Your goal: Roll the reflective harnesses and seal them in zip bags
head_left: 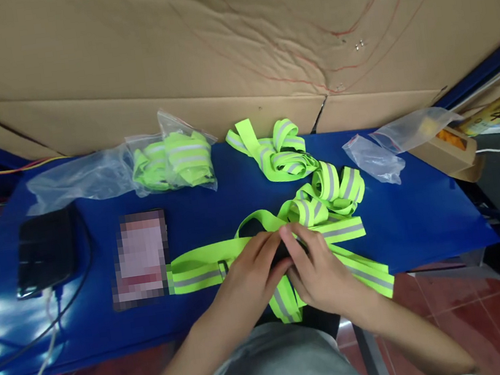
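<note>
My left hand (253, 269) and my right hand (316, 268) meet near the table's front edge, both closed with their fingertips together. Between them a small black piece (279, 253) shows, mostly covered by the fingers; its kind cannot be made out. It appears to be part of a neon yellow-green reflective strap (200, 277) with a grey stripe, which runs out to the left. A black slide buckle (223, 269) sits on that stretch. Further strap ends (369, 273) spread out to the right and below my hands. Coiled reflective straps (331, 185) lie just beyond my fingers.
On the blue table (426, 218), bagged straps (188, 159) and another loose coil (285, 157) lie at the back. A phone (141, 258) and a black device (47, 250) with cables are left. Clear plastic bags (374, 159) and a cardboard box (447, 150) are right. Cardboard (120, 57) stands behind.
</note>
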{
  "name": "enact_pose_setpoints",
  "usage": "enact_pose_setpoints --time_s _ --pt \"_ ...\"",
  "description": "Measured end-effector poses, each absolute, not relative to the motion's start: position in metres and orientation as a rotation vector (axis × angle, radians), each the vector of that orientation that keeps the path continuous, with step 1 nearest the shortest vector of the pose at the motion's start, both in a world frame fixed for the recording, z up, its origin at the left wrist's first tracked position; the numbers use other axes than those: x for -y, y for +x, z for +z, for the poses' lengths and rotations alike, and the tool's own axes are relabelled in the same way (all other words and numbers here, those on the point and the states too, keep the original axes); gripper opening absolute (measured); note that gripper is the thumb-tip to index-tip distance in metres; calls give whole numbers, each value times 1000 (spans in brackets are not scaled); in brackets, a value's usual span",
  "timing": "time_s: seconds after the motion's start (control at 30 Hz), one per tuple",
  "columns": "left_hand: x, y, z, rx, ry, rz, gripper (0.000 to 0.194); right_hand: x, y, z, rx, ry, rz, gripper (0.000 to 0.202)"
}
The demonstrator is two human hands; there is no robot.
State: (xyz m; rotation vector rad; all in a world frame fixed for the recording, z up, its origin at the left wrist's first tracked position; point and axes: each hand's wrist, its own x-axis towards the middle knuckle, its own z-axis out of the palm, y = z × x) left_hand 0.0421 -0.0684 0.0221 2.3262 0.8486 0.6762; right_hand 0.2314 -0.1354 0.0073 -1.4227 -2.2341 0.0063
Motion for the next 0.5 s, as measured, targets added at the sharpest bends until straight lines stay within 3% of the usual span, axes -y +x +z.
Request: enact_pose_setpoints --time_s 0.13,0.37,0.43,0.5 --pt "59 32 31 -804 2104 469 39 131 255 33 2295 -1399 506 98" --pt "47 20 75 -572 1750 492 50 119 273 67 2241 -1215 822 100" --pt "45 22 82 -566 1600 530 55 117 269 74 2165 -1207 919 93" --pt "43 25 80 -603 1476 601 57 114 264 79 2035 -1206 1022 70"
